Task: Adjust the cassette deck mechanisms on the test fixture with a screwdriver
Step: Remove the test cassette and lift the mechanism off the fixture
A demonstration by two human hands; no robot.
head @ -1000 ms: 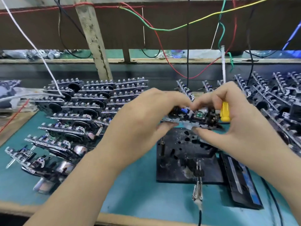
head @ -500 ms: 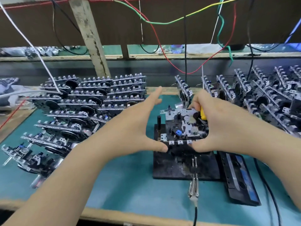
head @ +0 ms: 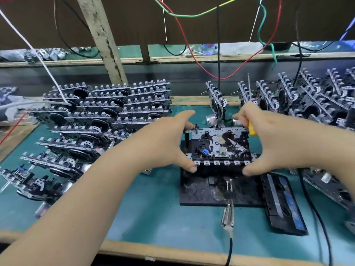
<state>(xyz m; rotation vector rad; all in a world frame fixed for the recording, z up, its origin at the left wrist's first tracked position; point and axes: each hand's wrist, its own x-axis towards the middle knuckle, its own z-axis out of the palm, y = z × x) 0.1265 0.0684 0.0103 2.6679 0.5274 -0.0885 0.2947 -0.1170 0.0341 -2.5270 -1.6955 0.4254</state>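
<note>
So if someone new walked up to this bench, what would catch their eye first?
Probably the two hands, left hand and right hand, bracketing a cassette deck mechanism seated on the black test fixture at centre. A yellow screwdriver is tucked in the right hand. Stacks of mechanisms crowd the left.

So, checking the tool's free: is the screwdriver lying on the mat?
No, the right hand holds the yellow-handled screwdriver against its palm.
</note>
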